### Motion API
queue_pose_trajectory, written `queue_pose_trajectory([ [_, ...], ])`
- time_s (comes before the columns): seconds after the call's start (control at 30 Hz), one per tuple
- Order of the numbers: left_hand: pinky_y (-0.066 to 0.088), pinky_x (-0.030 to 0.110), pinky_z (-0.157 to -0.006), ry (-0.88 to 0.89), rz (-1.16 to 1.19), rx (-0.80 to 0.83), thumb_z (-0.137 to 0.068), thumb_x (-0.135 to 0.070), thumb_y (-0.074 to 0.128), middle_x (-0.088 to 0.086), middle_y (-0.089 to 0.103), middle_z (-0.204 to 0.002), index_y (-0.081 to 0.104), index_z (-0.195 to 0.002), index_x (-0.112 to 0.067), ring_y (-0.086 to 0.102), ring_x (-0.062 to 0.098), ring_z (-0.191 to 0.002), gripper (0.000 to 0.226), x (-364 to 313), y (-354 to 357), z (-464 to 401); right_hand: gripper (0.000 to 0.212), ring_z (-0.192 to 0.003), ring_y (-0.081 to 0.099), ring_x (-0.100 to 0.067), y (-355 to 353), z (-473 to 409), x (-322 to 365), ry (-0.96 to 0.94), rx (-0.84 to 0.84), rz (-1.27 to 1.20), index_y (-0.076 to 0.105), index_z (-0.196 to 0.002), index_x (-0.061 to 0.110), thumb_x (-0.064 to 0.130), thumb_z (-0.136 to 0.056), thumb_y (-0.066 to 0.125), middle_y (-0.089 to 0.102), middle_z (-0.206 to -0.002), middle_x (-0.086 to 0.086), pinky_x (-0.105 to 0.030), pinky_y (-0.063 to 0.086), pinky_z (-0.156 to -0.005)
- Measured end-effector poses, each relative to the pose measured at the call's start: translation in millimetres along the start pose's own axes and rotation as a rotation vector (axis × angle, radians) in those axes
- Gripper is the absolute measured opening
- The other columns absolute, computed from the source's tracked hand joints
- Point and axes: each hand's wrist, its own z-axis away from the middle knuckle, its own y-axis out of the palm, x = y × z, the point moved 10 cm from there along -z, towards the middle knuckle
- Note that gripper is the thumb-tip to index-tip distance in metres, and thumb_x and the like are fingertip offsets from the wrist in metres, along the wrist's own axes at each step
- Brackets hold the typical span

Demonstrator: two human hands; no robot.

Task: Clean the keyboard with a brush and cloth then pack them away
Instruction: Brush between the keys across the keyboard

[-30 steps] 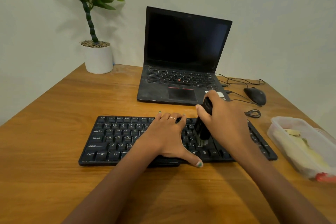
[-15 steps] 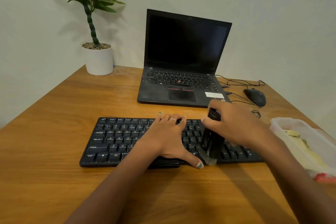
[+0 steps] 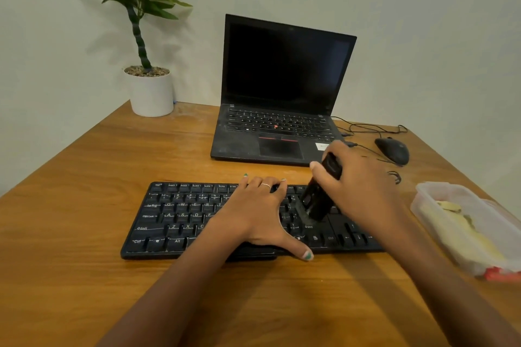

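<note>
On keyboard (image 3: 197, 220): right hand (image 3: 363, 191) gripping brush (image 3: 318, 200), swept back up from front edge; bristles seemingly mid-row. Left hand (image 3: 253, 217) flat, steadying. Brushing ongoing.

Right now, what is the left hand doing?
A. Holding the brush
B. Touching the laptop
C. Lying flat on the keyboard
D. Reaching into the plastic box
C: the left hand lies spread, fingers straight, on the keyboard, while the right hand holds the brush.
</note>
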Motion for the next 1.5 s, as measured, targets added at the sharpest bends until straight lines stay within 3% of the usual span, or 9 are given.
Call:
queue_pose_trajectory([
  [0.2, -0.003, 0.048, -0.120, 0.006, 0.004, 0.004, -0.062, -0.088, 0.055, 0.004, 0.004, -0.163, 0.002, -0.156, -0.015, 0.003, 0.026, -0.148, 0.130, -1, -1, 1, 0.016, -0.064, 0.060, -0.013, 11, -6, -8, 0.038, 0.294, 0.023, 0.048, -0.093, 0.025, 0.041, -0.092, 0.049, 0.058, -0.082, 0.003, -0.024, 0.050, -0.053],
  [0.33, -0.001, 0.049, -0.120, 0.000, -0.001, -0.019, -0.062, -0.089, 0.054, 0.004, 0.006, -0.163, 0.004, -0.156, -0.015, 0.005, 0.026, -0.148, 0.131, 0, -1, 0, 0.023, -0.069, 0.058, -0.016, 0, -1, 8, -0.020, -0.043, 0.113, 0.046, -0.102, 0.023, 0.044, -0.093, 0.042, 0.058, -0.077, 0.003, -0.031, 0.051, -0.059],
  [0.5, -0.002, 0.048, -0.119, 0.006, -0.005, -0.018, -0.063, -0.088, 0.055, 0.005, 0.005, -0.163, 0.003, -0.156, -0.014, 0.004, 0.027, -0.148, 0.130, -1, -1, 0, 0.017, -0.075, 0.056, -0.015, 7, -4, 9, -0.033, 0.241, 0.143, 0.046, -0.094, 0.028, 0.045, -0.090, 0.047, 0.056, -0.085, 0.003, -0.025, 0.046, -0.057],
  [0.67, -0.002, 0.050, -0.120, -0.003, -0.003, -0.017, -0.062, -0.089, 0.055, 0.004, 0.004, -0.163, 0.004, -0.156, -0.015, 0.003, 0.026, -0.148, 0.130, 0, 0, 0, 0.026, -0.072, 0.057, -0.017, 1, -5, 9, -0.010, -0.058, 0.151, 0.045, -0.106, 0.023, 0.045, -0.094, 0.040, 0.056, -0.078, 0.002, -0.029, 0.050, -0.058],
  [0.83, -0.003, 0.050, -0.120, 0.002, -0.002, -0.015, -0.062, -0.088, 0.055, 0.004, 0.004, -0.163, 0.003, -0.156, -0.015, 0.002, 0.027, -0.149, 0.131, 0, 0, -1, 0.020, -0.076, 0.056, -0.013, 6, -3, 2, -0.015, 0.268, 0.099, 0.046, -0.096, 0.028, 0.047, -0.092, 0.046, 0.057, -0.088, 0.005, -0.023, 0.050, -0.060],
  [1.0, -0.004, 0.049, -0.119, -0.001, 0.003, -0.020, -0.062, -0.088, 0.056, 0.003, 0.004, -0.163, 0.004, -0.156, -0.015, 0.003, 0.026, -0.149, 0.130, 0, -1, 0, 0.024, -0.067, 0.055, -0.013, -3, -1, 11, -0.028, -0.049, 0.141, 0.043, -0.105, 0.025, 0.046, -0.094, 0.039, 0.054, -0.075, 0.006, -0.025, 0.047, -0.055],
  [1.17, -0.005, 0.048, -0.118, 0.002, 0.009, -0.013, -0.063, -0.087, 0.057, 0.003, 0.003, -0.163, 0.003, -0.156, -0.015, 0.002, 0.025, -0.149, 0.129, -1, -1, 0, 0.018, -0.079, 0.056, -0.014, 8, -3, 12, -0.102, 0.232, 0.119, 0.045, -0.094, 0.032, 0.050, -0.090, 0.045, 0.056, -0.083, 0.008, -0.026, 0.048, -0.060],
  [1.33, -0.004, 0.049, -0.120, -0.005, 0.004, -0.011, -0.064, -0.087, 0.056, 0.004, 0.004, -0.163, 0.002, -0.156, -0.015, 0.002, 0.026, -0.148, 0.129, 0, -1, 2, 0.021, -0.067, 0.056, -0.015, 2, -12, 6, -0.048, -0.110, 0.068, 0.043, -0.099, 0.024, 0.044, -0.093, 0.043, 0.055, -0.073, 0.004, -0.030, 0.051, -0.056],
  [1.5, -0.006, 0.048, -0.118, 0.011, 0.022, -0.019, -0.065, -0.085, 0.058, 0.005, 0.004, -0.163, 0.002, -0.156, -0.014, 0.002, 0.025, -0.148, 0.128, -1, -2, 2, 0.016, -0.070, 0.063, -0.015, 16, -23, -18, 0.022, 0.316, 0.042, 0.048, -0.087, 0.027, 0.043, -0.091, 0.049, 0.060, -0.083, 0.003, -0.033, 0.057, -0.064],
])
